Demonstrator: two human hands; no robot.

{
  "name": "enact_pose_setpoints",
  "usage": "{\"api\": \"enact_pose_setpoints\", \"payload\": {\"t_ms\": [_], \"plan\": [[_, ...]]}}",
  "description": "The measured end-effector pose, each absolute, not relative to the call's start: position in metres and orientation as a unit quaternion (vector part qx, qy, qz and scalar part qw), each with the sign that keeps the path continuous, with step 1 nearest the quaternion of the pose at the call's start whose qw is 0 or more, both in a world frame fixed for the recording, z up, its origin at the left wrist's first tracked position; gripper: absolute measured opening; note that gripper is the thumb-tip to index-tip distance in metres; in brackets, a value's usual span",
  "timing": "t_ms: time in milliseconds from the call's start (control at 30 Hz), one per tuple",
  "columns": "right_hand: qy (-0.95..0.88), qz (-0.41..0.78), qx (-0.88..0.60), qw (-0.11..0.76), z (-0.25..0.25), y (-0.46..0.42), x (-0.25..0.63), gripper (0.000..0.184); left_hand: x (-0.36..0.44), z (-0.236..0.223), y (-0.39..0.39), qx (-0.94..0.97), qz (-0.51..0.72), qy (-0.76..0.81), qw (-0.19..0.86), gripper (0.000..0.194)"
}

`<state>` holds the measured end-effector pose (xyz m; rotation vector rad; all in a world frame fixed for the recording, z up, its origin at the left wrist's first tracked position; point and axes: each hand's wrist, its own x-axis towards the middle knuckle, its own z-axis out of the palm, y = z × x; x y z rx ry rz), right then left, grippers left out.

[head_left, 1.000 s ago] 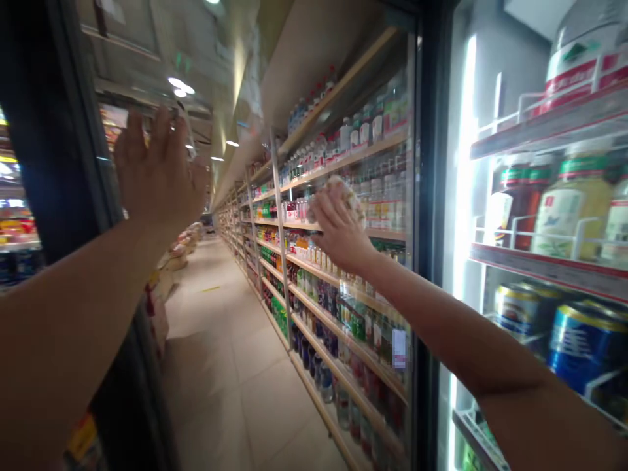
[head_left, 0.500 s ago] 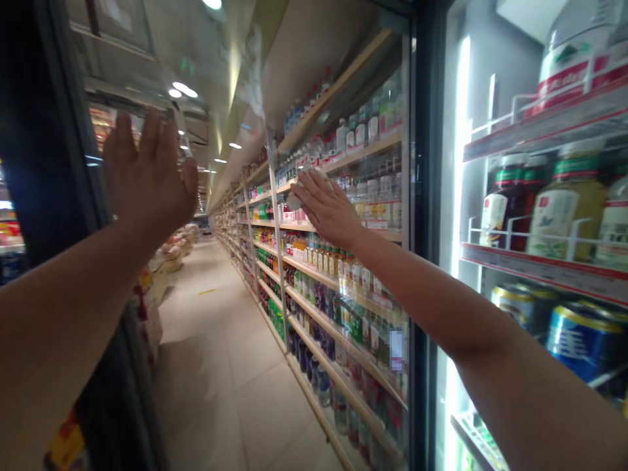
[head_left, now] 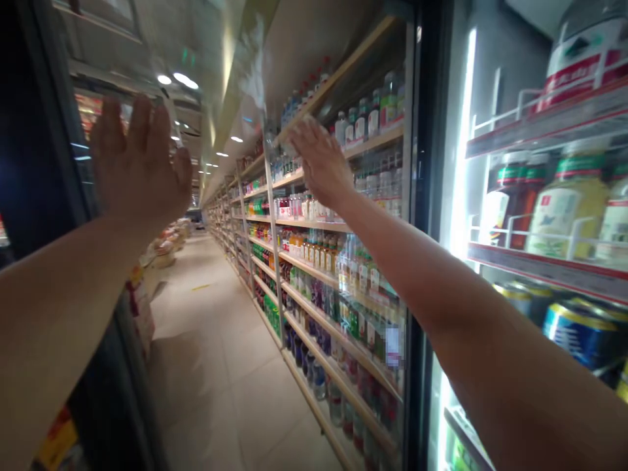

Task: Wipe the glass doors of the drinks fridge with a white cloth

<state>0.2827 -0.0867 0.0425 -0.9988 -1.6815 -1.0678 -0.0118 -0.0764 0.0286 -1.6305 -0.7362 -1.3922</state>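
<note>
I note my left hand [head_left: 140, 160] spread near the glass door [head_left: 338, 39], right hand [head_left: 324, 163] flat over a blurred cloth [head_left: 294, 142].

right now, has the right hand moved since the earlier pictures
Yes. The right hand is higher and a little farther left of the dark upright frame than before.

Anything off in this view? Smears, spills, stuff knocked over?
One candidate: a whitish, streaky patch high on the glass door, left of the right hand. Could be a smear or a reflection; can't tell. No spill shows on the visible floor, and the nearby cooler bottles look upright.
</note>
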Motion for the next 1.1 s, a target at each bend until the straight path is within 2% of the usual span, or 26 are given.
{"api": "enact_pose_setpoints", "payload": {"t_ms": [67, 133, 267, 333, 433, 533, 633, 733, 900, 1033, 1100], "plan": [[-0.618, -0.416, -0.463, 0.481, 0.052, -0.086, 0.283, 0.062, -0.012, 0.029, -0.076, -0.652, -0.556, -0.304, 0.417, 0.079], [-0.608, -0.424, -0.465, 0.484, 0.047, -0.088, 0.277, 0.058, -0.013, 0.029, -0.076, -0.654, -0.548, -0.313, 0.418, 0.078], [-0.699, -0.471, -0.368, 0.392, 0.02, -0.096, 0.264, 0.052, -0.014, 0.029, -0.078, -0.652, -0.526, -0.331, 0.434, 0.077], [-0.71, -0.475, -0.37, 0.366, 0.02, -0.099, 0.265, 0.052, -0.014, 0.029, -0.078, -0.649, -0.516, -0.345, 0.439, 0.078], [-0.66, -0.443, -0.428, 0.43, 0.035, -0.095, 0.272, 0.054, -0.015, 0.029, -0.079, -0.643, -0.497, -0.37, 0.45, 0.079], [-0.629, -0.426, -0.409, 0.506, 0.039, -0.089, 0.271, 0.051, -0.015, 0.03, -0.078, -0.634, -0.497, -0.388, 0.448, 0.075], [-0.67, -0.46, -0.363, 0.455, 0.03, -0.089, 0.263, 0.047, -0.016, 0.03, -0.076, -0.642, -0.52, -0.355, 0.438, 0.073], [-0.686, -0.476, -0.385, 0.394, 0.035, -0.095, 0.256, 0.042, -0.016, 0.03, -0.074, -0.648, -0.547, -0.316, 0.426, 0.071], [-0.638, -0.457, -0.451, 0.425, 0.038, -0.102, 0.239, 0.045, -0.016, 0.03, -0.076, -0.653, -0.555, -0.299, 0.42, 0.07], [-0.703, -0.468, -0.365, 0.392, 0.025, -0.091, 0.233, 0.048, -0.014, 0.03, -0.079, -0.652, -0.553, -0.303, 0.421, 0.071], [-0.717, -0.444, -0.334, 0.421, 0.034, -0.082, 0.24, 0.047, -0.014, 0.029, -0.079, -0.654, -0.548, -0.308, 0.42, 0.072]]}}
